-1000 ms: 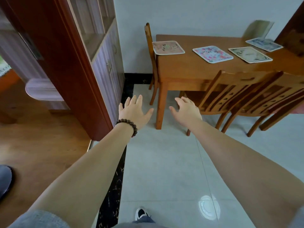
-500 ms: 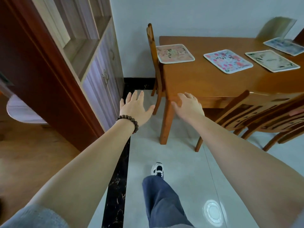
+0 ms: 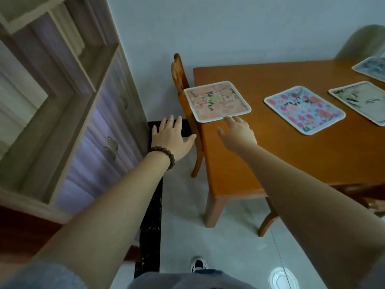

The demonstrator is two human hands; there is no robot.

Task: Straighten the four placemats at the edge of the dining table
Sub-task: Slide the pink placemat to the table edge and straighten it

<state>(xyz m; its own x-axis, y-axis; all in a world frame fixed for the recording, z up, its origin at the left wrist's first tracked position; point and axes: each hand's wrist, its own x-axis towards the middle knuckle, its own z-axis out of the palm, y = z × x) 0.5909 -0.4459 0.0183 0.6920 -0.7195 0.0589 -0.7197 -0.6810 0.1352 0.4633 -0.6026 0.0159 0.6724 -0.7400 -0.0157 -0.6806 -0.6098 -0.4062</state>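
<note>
Several square placemats lie skewed on the wooden dining table (image 3: 281, 159). The peach floral placemat (image 3: 216, 101) sits at the table's left edge and overhangs it slightly. A pink-and-blue floral placemat (image 3: 304, 109) lies to its right, then a pale placemat (image 3: 362, 100) with dark leaves, and a grey-blue placemat (image 3: 373, 68) at the far right, cut off by the frame. My right hand (image 3: 237, 134) is open above the table, fingertips at the peach placemat's near edge. My left hand (image 3: 171, 137), open and with a bead bracelet at the wrist, hovers beside the table's left edge.
A wooden chair (image 3: 183, 97) stands tucked against the table's left end. A tall cabinet (image 3: 68, 105) with shelves and doors fills the left side. Another chair's legs (image 3: 268, 220) show under the table's near side. My shoe (image 3: 199, 265) is on the tiled floor.
I have stepped closer to the table. My right hand has risen from the table's corner to the peach placemat's near edge. My left hand has moved up beside the table.
</note>
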